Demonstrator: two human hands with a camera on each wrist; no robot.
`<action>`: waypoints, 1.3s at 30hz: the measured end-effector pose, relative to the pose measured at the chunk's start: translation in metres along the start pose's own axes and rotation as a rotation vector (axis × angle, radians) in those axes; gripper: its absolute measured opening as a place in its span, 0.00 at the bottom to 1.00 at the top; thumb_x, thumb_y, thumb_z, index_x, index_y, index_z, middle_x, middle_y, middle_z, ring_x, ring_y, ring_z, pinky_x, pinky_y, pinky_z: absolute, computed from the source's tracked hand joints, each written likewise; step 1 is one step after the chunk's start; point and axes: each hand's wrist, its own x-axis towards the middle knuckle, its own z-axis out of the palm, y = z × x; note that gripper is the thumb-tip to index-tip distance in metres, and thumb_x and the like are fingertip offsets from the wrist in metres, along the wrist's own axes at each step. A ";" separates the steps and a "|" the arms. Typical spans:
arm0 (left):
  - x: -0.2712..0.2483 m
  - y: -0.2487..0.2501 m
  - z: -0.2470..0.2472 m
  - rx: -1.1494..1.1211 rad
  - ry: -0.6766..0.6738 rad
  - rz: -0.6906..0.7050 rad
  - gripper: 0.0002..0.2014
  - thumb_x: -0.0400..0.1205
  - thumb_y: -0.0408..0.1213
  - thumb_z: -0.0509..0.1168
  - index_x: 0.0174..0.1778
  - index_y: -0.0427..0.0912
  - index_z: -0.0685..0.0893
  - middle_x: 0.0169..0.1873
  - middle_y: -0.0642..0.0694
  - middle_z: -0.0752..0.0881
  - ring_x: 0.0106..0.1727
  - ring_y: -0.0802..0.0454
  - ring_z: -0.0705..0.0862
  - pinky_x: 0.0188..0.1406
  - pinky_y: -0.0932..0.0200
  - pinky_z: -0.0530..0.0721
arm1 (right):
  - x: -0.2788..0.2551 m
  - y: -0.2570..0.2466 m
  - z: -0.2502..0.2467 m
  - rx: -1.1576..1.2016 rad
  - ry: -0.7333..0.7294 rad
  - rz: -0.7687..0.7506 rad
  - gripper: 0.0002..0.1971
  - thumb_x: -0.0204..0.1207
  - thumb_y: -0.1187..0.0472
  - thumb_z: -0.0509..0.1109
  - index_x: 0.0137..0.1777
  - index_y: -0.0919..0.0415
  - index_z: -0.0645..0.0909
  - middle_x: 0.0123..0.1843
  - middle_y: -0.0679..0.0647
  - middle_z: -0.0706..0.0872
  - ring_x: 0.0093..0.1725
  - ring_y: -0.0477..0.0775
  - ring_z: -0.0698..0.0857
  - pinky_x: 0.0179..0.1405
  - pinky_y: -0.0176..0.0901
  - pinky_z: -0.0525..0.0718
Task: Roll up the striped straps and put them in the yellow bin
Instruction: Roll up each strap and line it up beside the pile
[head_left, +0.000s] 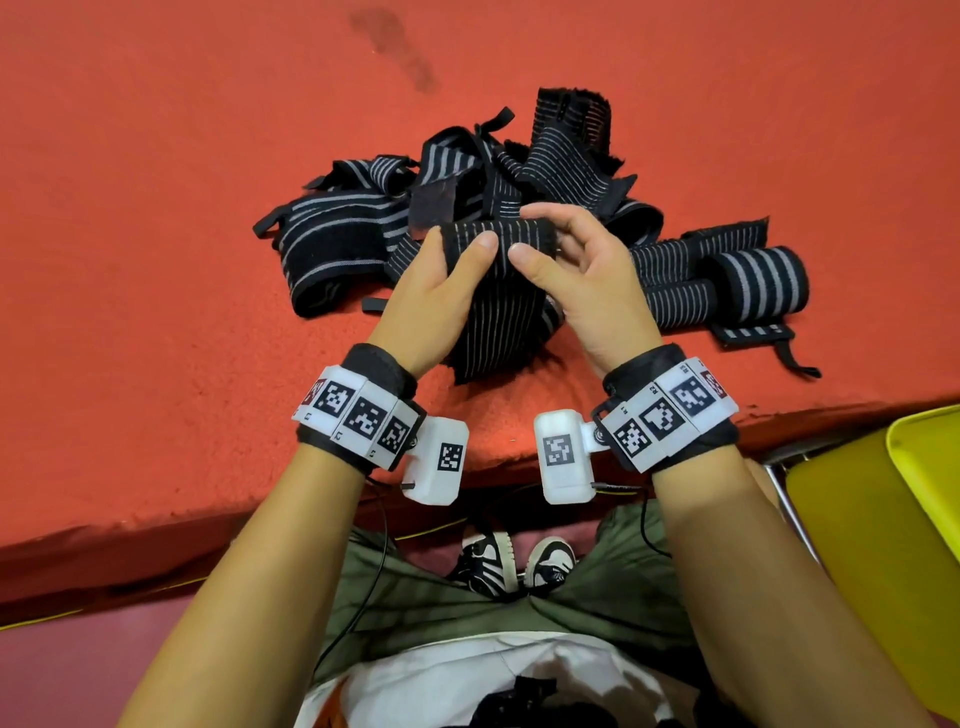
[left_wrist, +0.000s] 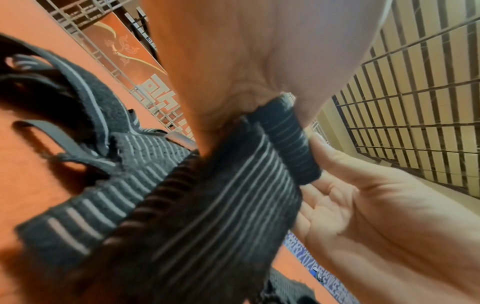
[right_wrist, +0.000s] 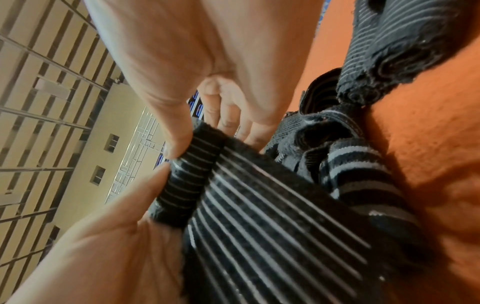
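While the left hand (head_left: 441, 291) and right hand (head_left: 582, 280) pinch the first turn of one striped strap (head_left: 498, 312) above the counter (head_left: 156, 260), the rolling looks barely begun; a loose pile (head_left: 467, 182) waits beyond, well apart from the yellow bin (head_left: 883, 519).

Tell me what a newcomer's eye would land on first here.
First, the two hands, left hand and right hand, at centre, pinching the rolled top of a striped strap whose tail hangs toward the person. Behind them, a tangled pile of straps lies on the red cloth. The yellow bin sits at the lower right.
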 end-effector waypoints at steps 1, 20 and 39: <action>0.000 0.000 0.000 0.010 0.005 0.009 0.23 0.86 0.53 0.61 0.71 0.41 0.78 0.64 0.50 0.87 0.68 0.56 0.84 0.74 0.44 0.79 | 0.000 0.001 0.002 0.019 0.006 0.013 0.16 0.80 0.64 0.76 0.67 0.61 0.83 0.63 0.59 0.90 0.64 0.53 0.89 0.74 0.55 0.83; 0.001 -0.008 -0.001 -0.117 0.036 -0.076 0.27 0.82 0.62 0.64 0.69 0.46 0.84 0.64 0.48 0.90 0.68 0.50 0.87 0.73 0.36 0.81 | 0.008 0.003 0.006 0.038 -0.016 0.001 0.13 0.79 0.61 0.75 0.62 0.52 0.84 0.66 0.65 0.87 0.69 0.66 0.85 0.74 0.66 0.82; 0.005 -0.016 0.000 0.093 0.080 -0.041 0.21 0.88 0.60 0.58 0.67 0.49 0.82 0.60 0.57 0.89 0.63 0.64 0.86 0.67 0.55 0.82 | 0.006 0.008 0.008 0.114 0.008 0.000 0.15 0.79 0.71 0.74 0.63 0.58 0.83 0.63 0.68 0.87 0.62 0.58 0.87 0.72 0.64 0.84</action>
